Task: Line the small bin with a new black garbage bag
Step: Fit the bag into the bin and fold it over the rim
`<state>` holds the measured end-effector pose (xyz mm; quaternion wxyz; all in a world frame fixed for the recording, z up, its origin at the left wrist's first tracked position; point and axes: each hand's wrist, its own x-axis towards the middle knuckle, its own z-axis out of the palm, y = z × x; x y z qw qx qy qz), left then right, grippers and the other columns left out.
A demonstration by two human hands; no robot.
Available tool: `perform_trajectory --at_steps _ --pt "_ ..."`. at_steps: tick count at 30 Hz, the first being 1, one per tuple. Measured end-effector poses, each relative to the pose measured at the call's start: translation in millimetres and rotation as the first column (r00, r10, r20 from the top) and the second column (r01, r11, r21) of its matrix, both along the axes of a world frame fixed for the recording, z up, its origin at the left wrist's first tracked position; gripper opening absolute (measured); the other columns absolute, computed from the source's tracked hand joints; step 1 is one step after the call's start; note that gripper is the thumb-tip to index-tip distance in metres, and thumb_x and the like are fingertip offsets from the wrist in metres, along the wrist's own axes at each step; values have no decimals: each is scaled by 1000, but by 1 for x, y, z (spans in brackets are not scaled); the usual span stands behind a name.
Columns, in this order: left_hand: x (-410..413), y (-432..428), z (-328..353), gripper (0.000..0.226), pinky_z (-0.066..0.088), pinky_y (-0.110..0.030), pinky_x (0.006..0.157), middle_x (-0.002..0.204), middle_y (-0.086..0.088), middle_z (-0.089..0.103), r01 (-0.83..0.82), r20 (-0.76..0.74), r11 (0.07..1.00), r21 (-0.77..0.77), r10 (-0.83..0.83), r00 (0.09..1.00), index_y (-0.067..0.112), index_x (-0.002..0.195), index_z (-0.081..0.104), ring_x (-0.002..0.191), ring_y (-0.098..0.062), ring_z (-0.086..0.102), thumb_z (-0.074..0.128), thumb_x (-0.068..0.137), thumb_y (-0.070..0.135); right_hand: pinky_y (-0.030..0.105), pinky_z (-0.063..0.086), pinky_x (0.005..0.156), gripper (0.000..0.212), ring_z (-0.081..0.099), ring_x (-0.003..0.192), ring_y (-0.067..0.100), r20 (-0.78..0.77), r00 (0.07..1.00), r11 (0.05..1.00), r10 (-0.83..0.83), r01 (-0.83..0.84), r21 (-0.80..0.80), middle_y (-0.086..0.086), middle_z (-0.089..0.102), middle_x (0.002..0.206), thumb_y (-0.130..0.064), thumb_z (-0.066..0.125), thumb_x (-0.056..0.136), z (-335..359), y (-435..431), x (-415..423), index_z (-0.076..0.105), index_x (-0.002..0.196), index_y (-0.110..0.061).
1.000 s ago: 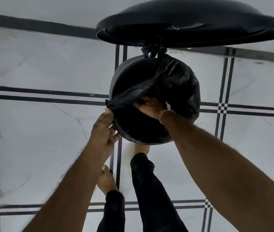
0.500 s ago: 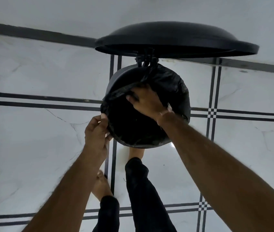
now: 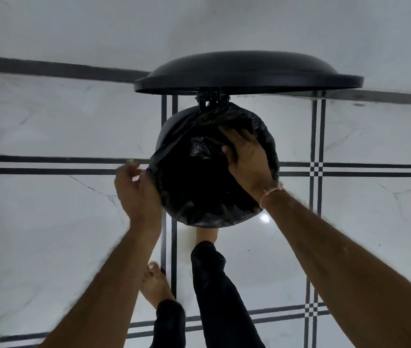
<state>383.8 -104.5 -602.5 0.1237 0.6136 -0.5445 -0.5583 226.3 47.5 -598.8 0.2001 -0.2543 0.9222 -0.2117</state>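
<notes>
The small round bin (image 3: 170,133) stands on the tiled floor with its black lid (image 3: 247,71) tipped up behind it. A black garbage bag (image 3: 199,192) lies inside and folds over most of the rim; the bin's upper-left wall shows bare. My left hand (image 3: 136,189) is at the left rim, fingers curled on the bag's edge and slightly blurred. My right hand (image 3: 248,159) reaches into the bin's upper right, fingers spread flat against the bag on the inner wall. The bin's bottom is too dark to see.
My right foot (image 3: 207,234) is tucked under the bin's near edge, and my left foot (image 3: 156,285) stands just left of it. White marble floor tiles (image 3: 48,234) with black stripes surround the bin. A white wall (image 3: 98,28) rises behind the lid.
My right hand moved from the bin's near-left inside to its upper right. The bag now covers more of the left rim. My left hand shifted slightly along the left rim.
</notes>
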Motion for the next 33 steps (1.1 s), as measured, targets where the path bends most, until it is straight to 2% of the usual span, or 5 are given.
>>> perform_trajectory --at_steps 4,11,21,29,33 --pt "-22 -14 -7 66 49 -36 89 128 -1 57 521 215 757 -394 -475 853 24 135 52 118 -21 57 71 84 62 40 57 96 52 55 123 33 -174 984 993 29 -48 -108 13 55 140 -14 57 100 1 -13 4 54 151 -22" --pt "-46 -44 -10 28 55 -36 67 77 8 68 486 160 796 -360 -461 873 17 86 65 74 -16 65 65 94 44 45 61 82 59 56 115 36 -292 951 993 99 -114 -36 14 56 138 -2 60 92 -17 -39 -20 58 148 -21" --pt "-55 -79 -24 34 52 -28 67 72 1 64 500 -180 821 274 -467 866 12 82 66 68 -13 60 64 99 41 43 61 87 50 69 117 33 -168 962 977 214 -214 18 7 68 137 -35 55 101 -7 -54 -30 52 150 -32" --pt "-60 -81 -28 32 52 -33 69 85 -5 68 403 -69 757 515 -432 899 10 95 74 75 -20 60 68 97 42 27 50 52 21 59 57 13 686 721 882 -99 383 -275 5 63 69 -18 66 101 -1 -81 -36 66 121 -11" --pt "-58 -78 -32 16 49 -25 52 74 -3 65 367 -52 798 478 -391 919 13 89 67 62 -16 56 63 102 22 37 62 68 16 67 62 5 470 868 915 -159 308 -260 -11 68 70 -33 65 100 6 -78 -34 71 112 -26"
